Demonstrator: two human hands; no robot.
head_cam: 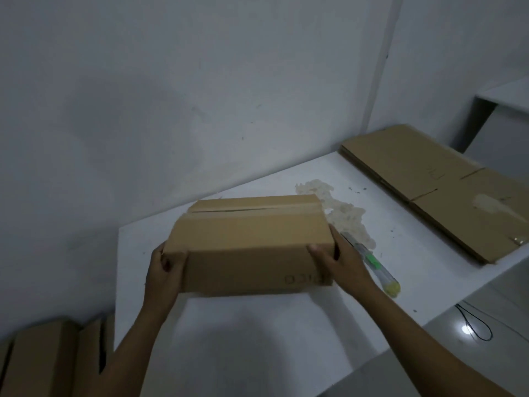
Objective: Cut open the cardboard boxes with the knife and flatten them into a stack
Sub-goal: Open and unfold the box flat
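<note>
A person holds a closed cardboard box (252, 242) in both hands above a white counter (286, 333) set against a pale wall (171, 96). The left hand (164, 270) grips the box's near left corner, its fingers (165, 263) curled around the edge and clamped on the cardboard. The right hand (335, 259) clasps the near right corner, thumb on the front face and fingers wrapped along the side. A strip of tape and a dark seam run along the top of the box, which sits tilted toward the camera. Just beside the right hand, a knife (372, 260) with a green slider and yellow end lies flat on the counter. Near it, a rough, yellowish patch (346, 213) marks the surface. At the far right of the counter lies a stack of flattened cardboard (429, 181). More upright boxes (57, 359) stand at lower left, beside the counter.
</note>
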